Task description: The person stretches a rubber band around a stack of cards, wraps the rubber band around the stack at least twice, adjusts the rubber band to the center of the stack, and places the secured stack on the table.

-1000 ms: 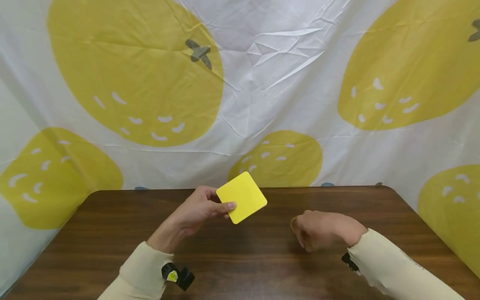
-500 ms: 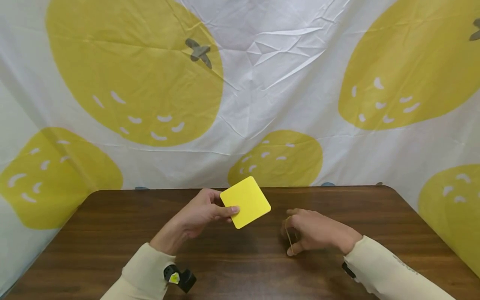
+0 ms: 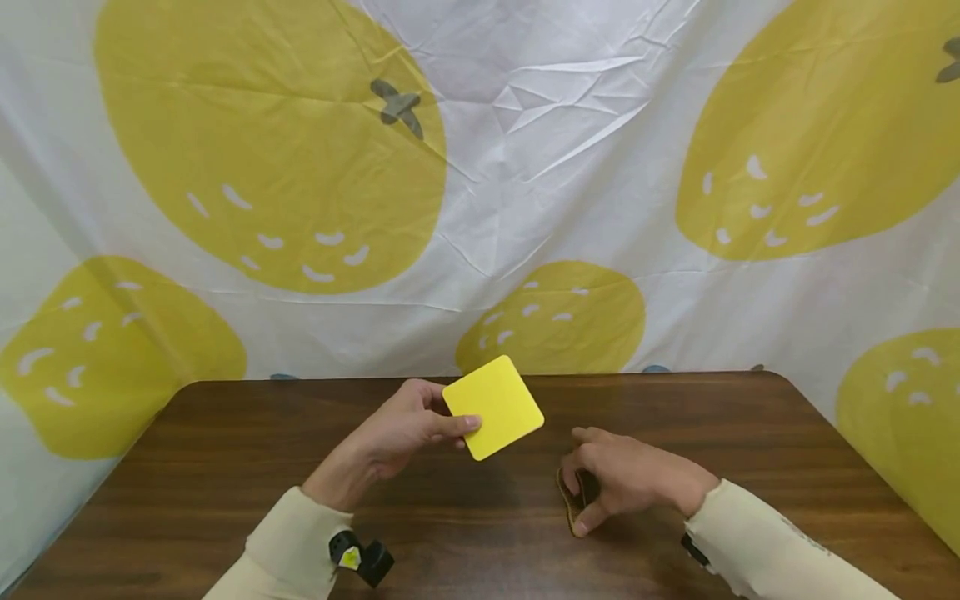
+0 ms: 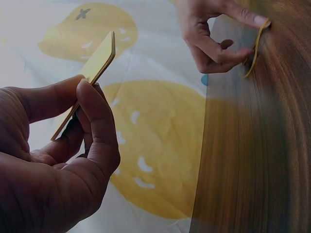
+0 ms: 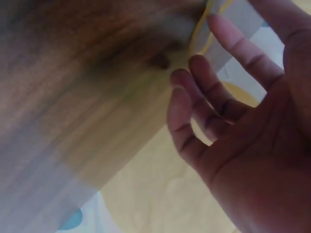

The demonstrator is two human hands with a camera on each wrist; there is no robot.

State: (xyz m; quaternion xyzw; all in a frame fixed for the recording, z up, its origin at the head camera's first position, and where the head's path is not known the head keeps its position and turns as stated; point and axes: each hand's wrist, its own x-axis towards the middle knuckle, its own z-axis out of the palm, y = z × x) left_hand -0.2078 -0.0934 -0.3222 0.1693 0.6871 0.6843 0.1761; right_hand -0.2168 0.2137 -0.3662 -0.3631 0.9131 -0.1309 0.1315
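Note:
My left hand pinches a bright yellow square card with rounded corners, its thumb across the face and the fingers behind. The left wrist view shows the card nearly edge-on, tilted, with a thin layered edge. My right hand is to the right of the card, low over the table. A thin yellowish rubber band spans between its thumb tip and a forefinger. In the right wrist view the band forms a loop by the forefinger tip; the thumb tip is out of frame.
A dark brown wooden table with rounded far corners lies under both hands. Behind it hangs a white cloth with large yellow fruit prints. A black camera mount sits at the left cuff.
The left hand and card have shifted slightly right and down. The right hand has moved slightly left, its thumb now lower, and the rubber band's loop shows wider.

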